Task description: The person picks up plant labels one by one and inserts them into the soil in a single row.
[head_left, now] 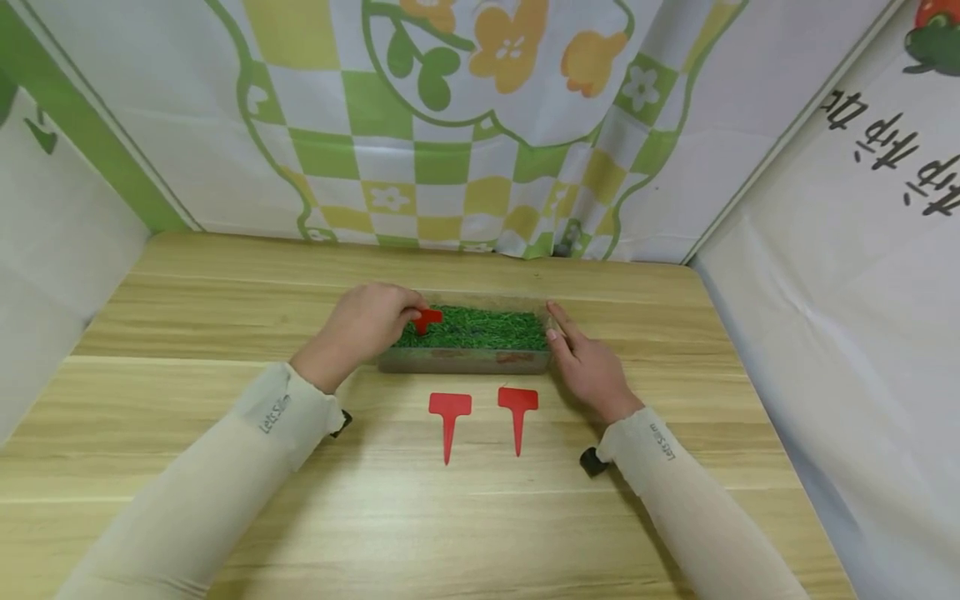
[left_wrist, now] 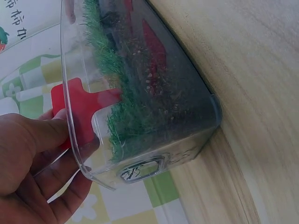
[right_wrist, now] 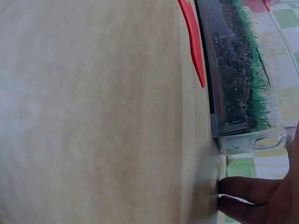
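Observation:
My left hand (head_left: pixel 369 327) pinches a red T-shaped plant label (left_wrist: pixel 83 109) by its head, at the left end of a clear plastic planter box (head_left: pixel 462 360). The label's stem goes down into the green artificial grass (head_left: pixel 487 327) that tops dark soil-like filling. At the box's other end, my right hand (head_left: pixel 592 367) rests with thumb and fingers extended against the end wall; in the right wrist view two fingers (right_wrist: pixel 250 189) reach down by the table. Two more red labels, a left one (head_left: pixel 450 406) and a right one (head_left: pixel 518 400), lie flat before the box, stems toward me.
The box stands on a wood-grain table (head_left: pixel 480 533). Behind it hangs a checked, flowered cloth (head_left: pixel 442 167), and white sheeting (head_left: pixel 847 333) closes off the right side. Dark wrist devices (head_left: pixel 594 462) sit at both cuffs.

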Available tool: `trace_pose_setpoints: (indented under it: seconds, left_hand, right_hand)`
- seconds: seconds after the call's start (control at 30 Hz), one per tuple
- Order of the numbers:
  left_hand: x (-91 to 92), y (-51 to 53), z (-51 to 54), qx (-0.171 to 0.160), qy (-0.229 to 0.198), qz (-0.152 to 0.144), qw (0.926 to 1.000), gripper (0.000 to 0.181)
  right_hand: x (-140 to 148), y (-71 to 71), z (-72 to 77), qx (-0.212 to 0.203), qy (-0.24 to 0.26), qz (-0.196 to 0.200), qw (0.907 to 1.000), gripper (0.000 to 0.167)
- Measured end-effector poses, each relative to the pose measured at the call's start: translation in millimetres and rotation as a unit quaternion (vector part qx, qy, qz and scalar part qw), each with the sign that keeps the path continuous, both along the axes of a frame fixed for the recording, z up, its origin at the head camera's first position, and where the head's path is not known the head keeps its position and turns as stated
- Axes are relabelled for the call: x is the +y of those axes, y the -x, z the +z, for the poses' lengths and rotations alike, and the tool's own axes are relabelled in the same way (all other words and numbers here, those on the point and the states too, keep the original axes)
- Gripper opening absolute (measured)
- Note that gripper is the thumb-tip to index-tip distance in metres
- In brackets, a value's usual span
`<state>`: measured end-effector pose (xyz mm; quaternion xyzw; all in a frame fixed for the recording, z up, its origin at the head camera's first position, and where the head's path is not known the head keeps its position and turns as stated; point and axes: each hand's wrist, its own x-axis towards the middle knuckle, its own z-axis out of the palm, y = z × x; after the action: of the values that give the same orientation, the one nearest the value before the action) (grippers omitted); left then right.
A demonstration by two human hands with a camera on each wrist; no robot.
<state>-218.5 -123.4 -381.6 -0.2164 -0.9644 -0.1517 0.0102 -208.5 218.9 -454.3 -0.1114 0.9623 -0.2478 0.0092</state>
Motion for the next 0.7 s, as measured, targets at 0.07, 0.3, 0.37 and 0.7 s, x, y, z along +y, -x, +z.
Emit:
trace_pose_setpoints:
  seconds: [0.07,0.3,0.37,0.7]
  left_hand:
    - [0.3,-0.3,-0.2,0.000,-0.002,0.000,1.0000,0.020]
    - [0.2,-3.3,-3.1,0.003,-0.003,0.000,1.0000,0.021]
    - [0.5,-5.5,-4.1,0.007,-0.005,-0.001,1.0000,0.025]
    - [8.1,-24.2,3.1,0.068,-0.051,-0.019,0.9962,0.034]
  right_hand:
    - [0.3,-0.5,-0.1,0.002,0.000,-0.001,1.0000,0.055]
    - [-0.7,-0.4,-3.4,0.004,-0.002,0.000,1.0000,0.055]
    - [-1.1,-0.2,-4.3,0.003,-0.002,0.001,1.0000,0.056]
    - [-0.1,-0.3,-2.1,0.005,0.005,0.002,1.0000,0.059]
